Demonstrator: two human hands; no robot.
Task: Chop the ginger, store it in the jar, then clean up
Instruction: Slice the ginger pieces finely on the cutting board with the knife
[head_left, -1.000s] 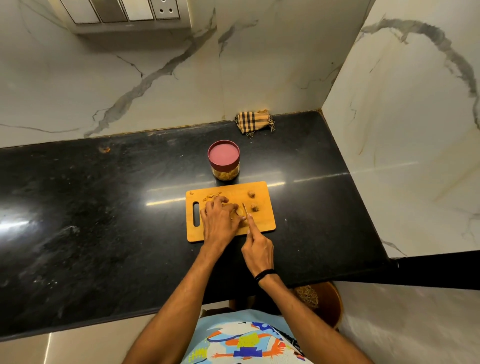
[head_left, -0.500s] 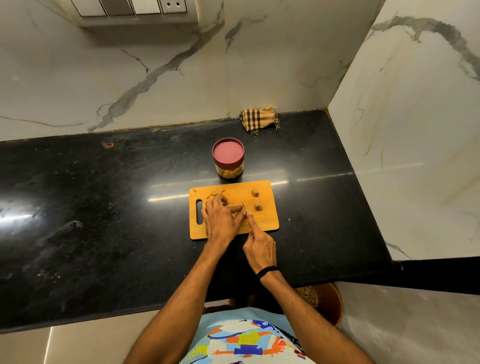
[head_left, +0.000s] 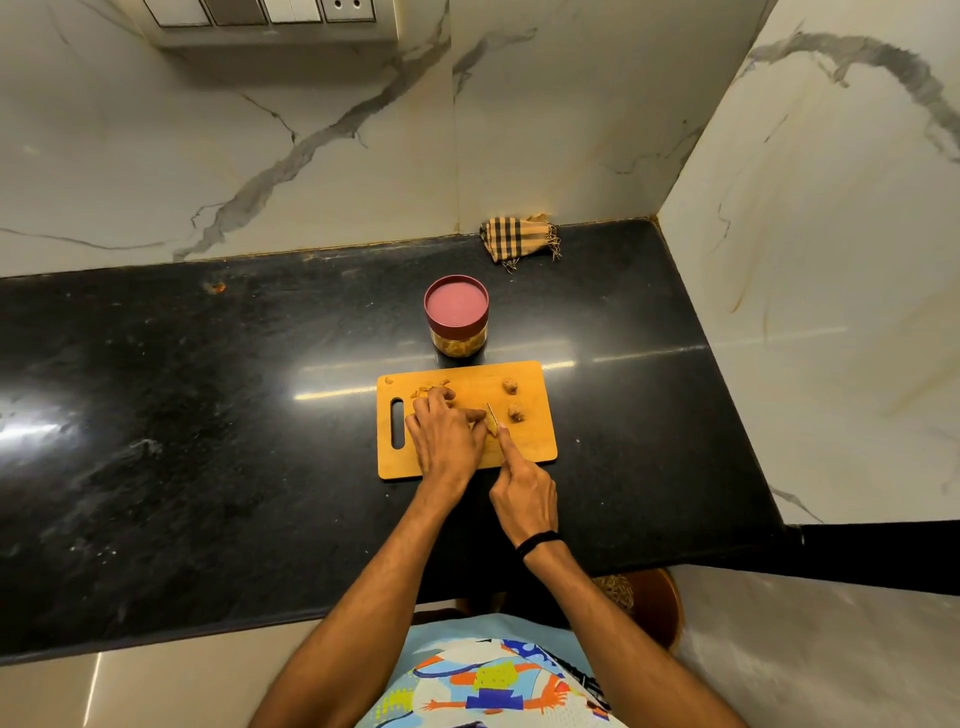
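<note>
Head camera catches us mid-chop: our left hand (head_left: 447, 441) curls its fingers over the ginger (head_left: 491, 427) at the middle of the cutting board (head_left: 537, 447), our right hand (head_left: 524, 493) grips the knife (head_left: 491, 413), forefinger along its back. Two chunks (head_left: 510, 386) wait at the board's far right; the lidded jar (head_left: 457, 317) stands just behind the board. Next, we judge, comes a short downward cut close beside the left fingertips.
</note>
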